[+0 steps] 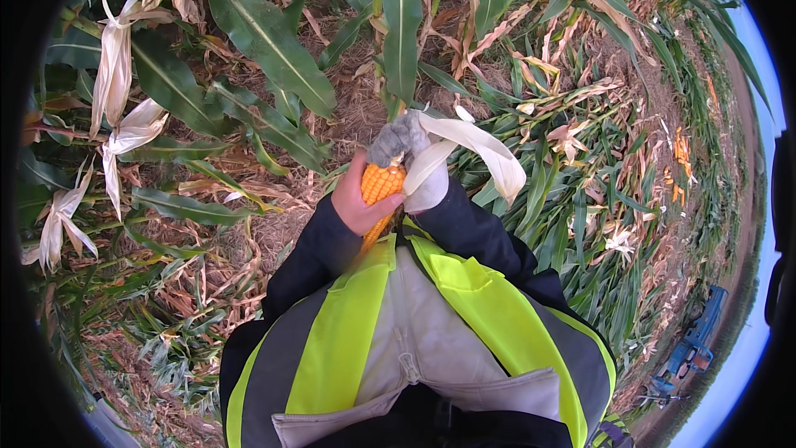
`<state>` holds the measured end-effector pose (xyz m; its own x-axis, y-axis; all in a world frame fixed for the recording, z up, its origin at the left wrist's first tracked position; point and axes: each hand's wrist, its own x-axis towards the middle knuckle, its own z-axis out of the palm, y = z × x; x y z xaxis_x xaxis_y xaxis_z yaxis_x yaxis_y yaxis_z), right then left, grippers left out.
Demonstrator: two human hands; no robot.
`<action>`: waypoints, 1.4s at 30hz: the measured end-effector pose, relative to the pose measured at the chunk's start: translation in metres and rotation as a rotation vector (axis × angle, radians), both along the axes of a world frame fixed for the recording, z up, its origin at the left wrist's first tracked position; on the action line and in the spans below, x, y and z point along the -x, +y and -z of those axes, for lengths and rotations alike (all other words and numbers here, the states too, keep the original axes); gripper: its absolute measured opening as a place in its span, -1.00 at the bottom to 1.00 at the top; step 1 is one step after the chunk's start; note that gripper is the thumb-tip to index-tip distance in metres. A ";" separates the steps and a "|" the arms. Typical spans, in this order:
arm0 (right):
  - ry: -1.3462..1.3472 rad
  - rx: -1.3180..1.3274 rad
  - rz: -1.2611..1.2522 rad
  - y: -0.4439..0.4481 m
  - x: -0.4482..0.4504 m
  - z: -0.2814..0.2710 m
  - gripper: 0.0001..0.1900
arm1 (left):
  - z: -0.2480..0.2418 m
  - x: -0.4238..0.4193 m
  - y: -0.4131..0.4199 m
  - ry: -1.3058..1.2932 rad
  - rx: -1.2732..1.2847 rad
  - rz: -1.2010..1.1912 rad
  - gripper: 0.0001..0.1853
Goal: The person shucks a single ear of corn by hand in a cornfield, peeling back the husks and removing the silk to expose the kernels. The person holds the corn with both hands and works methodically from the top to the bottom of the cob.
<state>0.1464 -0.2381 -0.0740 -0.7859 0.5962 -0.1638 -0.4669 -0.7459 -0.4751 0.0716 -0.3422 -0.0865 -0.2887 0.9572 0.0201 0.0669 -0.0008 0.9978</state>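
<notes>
My bare left hand is closed around an ear of yellow corn, its thumb across the kernels. The ear's lower end points towards my vest. My right hand, in a grey and white work glove, grips the ear's upper end. Pale dry husk leaves hang from the gloved hand to the right, peeled away from the kernels. The part of the ear beneath the glove is hidden.
Standing corn plants with broad green leaves rise ahead. Empty dry husks hang at the left. Cut stalks cover the ground at right, with husked ears heaped beyond. A blue vehicle stands at lower right.
</notes>
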 end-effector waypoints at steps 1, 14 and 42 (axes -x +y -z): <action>-0.001 0.002 0.002 0.000 -0.001 -0.005 -0.75 | 0.000 0.000 0.000 0.034 -0.015 -0.010 -0.33; -0.344 -1.067 0.027 0.004 -0.024 0.002 -0.73 | 0.002 0.013 -0.004 -1.095 0.092 0.271 -0.37; -0.192 -0.231 -0.017 0.000 -0.019 -0.010 -0.63 | -0.042 0.000 -0.021 -0.344 0.134 0.058 -0.39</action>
